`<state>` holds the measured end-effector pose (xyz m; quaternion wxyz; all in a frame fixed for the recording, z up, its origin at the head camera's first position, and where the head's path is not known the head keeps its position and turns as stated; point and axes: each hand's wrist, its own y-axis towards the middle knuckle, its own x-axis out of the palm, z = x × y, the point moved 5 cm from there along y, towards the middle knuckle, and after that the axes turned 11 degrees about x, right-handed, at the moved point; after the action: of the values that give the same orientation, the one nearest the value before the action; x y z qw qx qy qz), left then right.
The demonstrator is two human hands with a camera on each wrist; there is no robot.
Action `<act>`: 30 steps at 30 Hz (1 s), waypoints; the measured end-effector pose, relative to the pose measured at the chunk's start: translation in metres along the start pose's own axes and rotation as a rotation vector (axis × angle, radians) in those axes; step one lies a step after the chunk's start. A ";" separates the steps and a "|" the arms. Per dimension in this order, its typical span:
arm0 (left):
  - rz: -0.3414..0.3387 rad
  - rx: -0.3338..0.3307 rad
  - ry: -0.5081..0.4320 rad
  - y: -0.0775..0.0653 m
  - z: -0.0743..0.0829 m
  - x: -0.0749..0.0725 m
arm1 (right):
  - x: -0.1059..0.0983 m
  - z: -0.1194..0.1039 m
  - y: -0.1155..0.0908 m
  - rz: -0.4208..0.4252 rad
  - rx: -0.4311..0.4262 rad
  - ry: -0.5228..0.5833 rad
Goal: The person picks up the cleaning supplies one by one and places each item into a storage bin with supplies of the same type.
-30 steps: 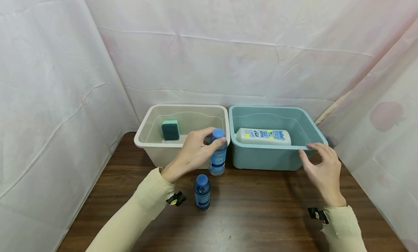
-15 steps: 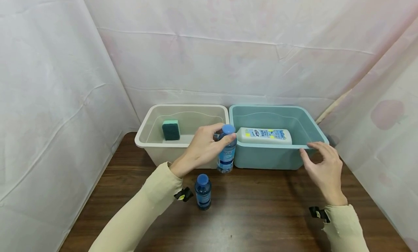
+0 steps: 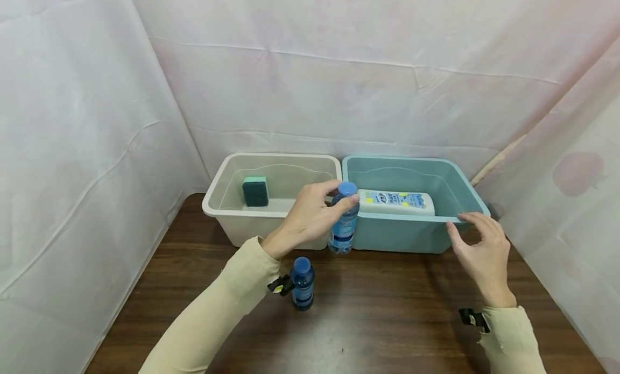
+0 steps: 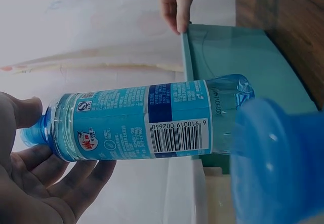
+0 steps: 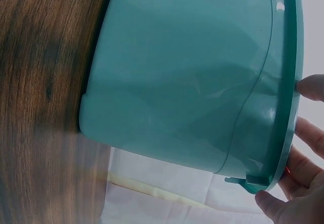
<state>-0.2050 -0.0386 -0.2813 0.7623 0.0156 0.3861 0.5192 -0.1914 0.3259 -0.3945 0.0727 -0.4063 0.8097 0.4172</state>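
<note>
My left hand [image 3: 317, 215] grips a clear bottle [image 3: 343, 231] near its blue cap, upright in front of the gap between the two bins. Its blue label and barcode show large in the left wrist view. A second blue-capped bottle [image 3: 302, 285] stands on the table below the left wrist. Thumb and fingers of my right hand [image 3: 484, 255] hold the rim of the teal bin [image 3: 397, 237] at its front right corner. Inside that bin a white bottle [image 3: 397, 202] with a printed label lies on its side.
A beige bin [image 3: 266, 215] stands to the left, close beside the teal one. It contains a green scouring sponge [image 3: 255, 192]. Pale cloth [image 3: 300, 83] hangs behind and on both sides of the wooden table [image 3: 387, 309].
My left hand has carried the held bottle to the right and slightly up, from the beige bin's front to the gap between the bins. The right hand stays on the rim.
</note>
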 end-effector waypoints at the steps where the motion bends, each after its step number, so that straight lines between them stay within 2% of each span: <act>1: 0.000 0.001 0.002 0.001 0.001 0.000 | 0.000 0.000 0.000 0.000 -0.001 0.000; 20: -0.002 0.070 0.010 0.029 0.016 0.006 | -0.001 -0.002 0.004 -0.004 -0.011 0.007; 30: -0.023 0.051 0.020 0.037 0.020 0.010 | -0.001 -0.003 0.002 0.005 -0.012 0.017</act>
<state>-0.2198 -0.0060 -0.2572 0.7639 0.0254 0.4068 0.5004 -0.1917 0.3252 -0.3909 0.0626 -0.4083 0.8088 0.4186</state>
